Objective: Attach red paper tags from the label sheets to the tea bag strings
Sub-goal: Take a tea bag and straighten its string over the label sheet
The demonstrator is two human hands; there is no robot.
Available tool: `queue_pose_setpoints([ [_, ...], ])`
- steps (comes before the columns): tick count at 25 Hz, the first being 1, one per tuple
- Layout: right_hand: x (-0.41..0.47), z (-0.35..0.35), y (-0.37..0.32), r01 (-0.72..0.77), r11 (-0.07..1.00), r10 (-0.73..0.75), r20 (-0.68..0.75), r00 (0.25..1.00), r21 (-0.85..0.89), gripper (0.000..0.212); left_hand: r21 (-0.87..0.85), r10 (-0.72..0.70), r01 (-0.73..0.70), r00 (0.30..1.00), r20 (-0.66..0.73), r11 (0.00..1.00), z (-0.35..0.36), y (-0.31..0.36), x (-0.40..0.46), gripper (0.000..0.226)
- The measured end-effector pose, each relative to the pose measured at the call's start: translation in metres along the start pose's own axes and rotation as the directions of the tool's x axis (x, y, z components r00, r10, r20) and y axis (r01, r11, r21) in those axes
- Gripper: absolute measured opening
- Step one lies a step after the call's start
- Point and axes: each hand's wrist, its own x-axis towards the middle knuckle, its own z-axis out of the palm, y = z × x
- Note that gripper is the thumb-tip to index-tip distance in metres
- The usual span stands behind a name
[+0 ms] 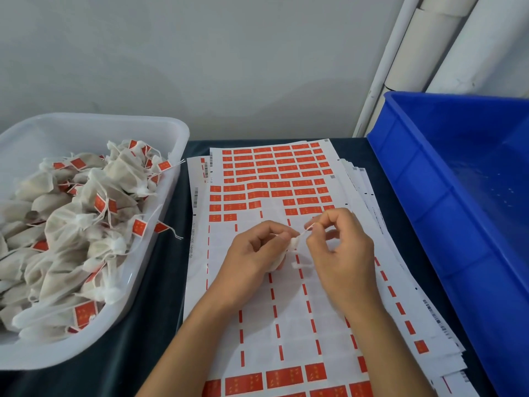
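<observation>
I've got both hands over the label sheets on the dark surface: my left hand curls around a white tea bag, and my right hand pinches its string taut between fingertips. The white tub on the left holds tagged tea bags; a blue crate sits right.

Dark table bears white tub, label sheets, blue crate.
</observation>
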Motion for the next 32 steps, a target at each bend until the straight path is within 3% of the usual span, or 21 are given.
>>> queue_pose_setpoints([
  [4, 0.008, -0.009, -0.003, -0.302, 0.906, 0.257, 0.183, 0.949, 0.295, 0.009, 0.042, 0.016, -0.017, 0.999, 0.029, 0.999, 0.000, -0.003, 0.000, 0.015],
  [6, 0.012, -0.014, -0.004, -0.439, 0.780, 0.315, 0.327, 0.891, 0.446, 0.017, 0.030, 0.010, -0.011, 1.000, 0.009, 1.000, 0.000, -0.004, 0.001, 0.016],
  [10, 0.014, -0.018, -0.004, -0.572, 0.338, 0.236, 0.521, 0.820, 0.748, 0.022, -0.023, -0.010, 0.011, 1.000, 0.015, 1.000, -0.002, -0.005, 0.002, 0.015],
  [13, 0.014, -0.020, -0.001, -0.580, 0.212, 0.171, 0.555, 0.814, 0.786, 0.021, -0.031, -0.005, 0.005, 1.000, 0.000, 0.999, -0.001, -0.004, 0.001, 0.018],
  [15, 0.013, -0.019, 0.000, -0.572, 0.286, 0.193, 0.539, 0.820, 0.769, 0.021, -0.050, -0.008, 0.008, 1.000, -0.014, 0.999, -0.001, -0.003, 0.001, 0.019],
  [18, 0.011, -0.014, 0.001, -0.454, 0.694, 0.270, 0.383, 0.884, 0.559, 0.019, -0.072, -0.028, 0.026, 0.999, -0.023, 0.997, -0.001, -0.002, 0.001, 0.020],
  [20, 0.009, -0.010, 0.000, -0.299, 0.874, 0.182, 0.312, 0.933, 0.384, 0.017, -0.079, -0.028, 0.026, 0.999, -0.020, 0.997, -0.001, -0.002, 0.001, 0.020],
  [24, 0.002, 0.002, -0.001, -0.197, 0.944, 0.080, 0.396, 0.915, 0.265, 0.006, -0.115, 0.005, -0.007, 1.000, -0.020, 0.993, -0.001, -0.003, 0.001, 0.021],
  [27, 0.002, 0.004, 0.003, -0.130, 0.972, 0.064, 0.315, 0.947, 0.196, 0.022, -0.114, 0.008, -0.014, 0.999, -0.052, 0.993, 0.000, -0.005, 0.003, 0.019],
  [30, 0.002, 0.002, 0.005, -0.078, 0.987, 0.051, 0.189, 0.981, 0.141, 0.021, -0.088, 0.019, -0.023, 0.999, -0.045, 0.996, 0.001, -0.005, 0.002, 0.014],
  [32, 0.001, 0.002, 0.005, 0.006, 1.000, -0.007, 0.099, 0.995, 0.011, 0.020, -0.033, 0.045, -0.046, 0.999, -0.024, 0.998, 0.001, -0.008, 0.003, 0.014],
])
